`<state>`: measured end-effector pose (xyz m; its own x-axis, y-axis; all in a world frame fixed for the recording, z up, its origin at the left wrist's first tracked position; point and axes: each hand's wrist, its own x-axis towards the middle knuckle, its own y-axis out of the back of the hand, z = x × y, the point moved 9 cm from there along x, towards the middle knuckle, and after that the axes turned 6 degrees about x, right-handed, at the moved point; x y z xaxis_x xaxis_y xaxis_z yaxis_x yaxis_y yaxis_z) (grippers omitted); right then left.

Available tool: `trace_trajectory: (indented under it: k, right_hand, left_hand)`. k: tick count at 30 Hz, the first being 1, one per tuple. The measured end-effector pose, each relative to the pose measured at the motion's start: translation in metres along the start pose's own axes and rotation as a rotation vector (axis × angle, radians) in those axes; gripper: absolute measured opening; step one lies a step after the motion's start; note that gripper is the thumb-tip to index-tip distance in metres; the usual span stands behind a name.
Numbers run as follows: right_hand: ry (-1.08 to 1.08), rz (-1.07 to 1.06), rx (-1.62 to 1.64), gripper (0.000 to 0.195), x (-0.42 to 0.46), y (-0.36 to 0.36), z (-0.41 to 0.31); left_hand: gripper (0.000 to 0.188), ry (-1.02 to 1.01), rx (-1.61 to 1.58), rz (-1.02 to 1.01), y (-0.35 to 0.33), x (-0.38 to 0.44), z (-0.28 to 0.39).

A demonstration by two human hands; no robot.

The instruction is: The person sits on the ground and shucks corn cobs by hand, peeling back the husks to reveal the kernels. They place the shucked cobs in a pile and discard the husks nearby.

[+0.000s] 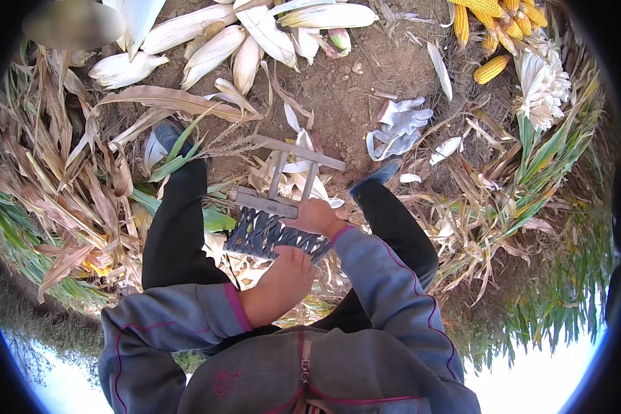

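Note:
Between my legs I hold a small wooden folding stool (309, 182) with a seat of dark woven straps (269, 227). My right hand (318, 217) wraps around the end of its upper wooden bar, on the right side. My left hand (282, 282) grips the near edge of the seat, and its fingertips are partly hidden. The stool is tilted, with two legs and a crossbar pointing away from me. A pair of grey-white work gloves (401, 127) lies on the soil beyond my right foot.
Unhusked corn ears (212, 57) lie in a pile at the far left. Husked yellow cobs (502, 23) are heaped at the far right, near a bunch of pale husks (543, 85). Dry cornstalks (77, 171) crowd the left side; more stalks (528, 191) lie on the right.

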<state>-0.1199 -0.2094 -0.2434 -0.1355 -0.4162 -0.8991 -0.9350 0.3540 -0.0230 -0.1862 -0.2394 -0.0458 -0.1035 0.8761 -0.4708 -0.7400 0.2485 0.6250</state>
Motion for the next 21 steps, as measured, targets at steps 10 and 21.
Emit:
trace_trajectory:
  k: [10, 21]
  right_hand:
    - [0.032, 0.080, -0.202, 0.061, 0.016, -0.013, 0.031]
    - [0.333, 0.235, -0.204, 0.068, 0.044, -0.035, 0.047]
  left_hand:
    - [0.029, 0.031, 0.219, -0.001, 0.036, -0.016, -0.047]
    - [0.021, 0.113, 0.367, 0.130, 0.045, -0.035, -0.067]
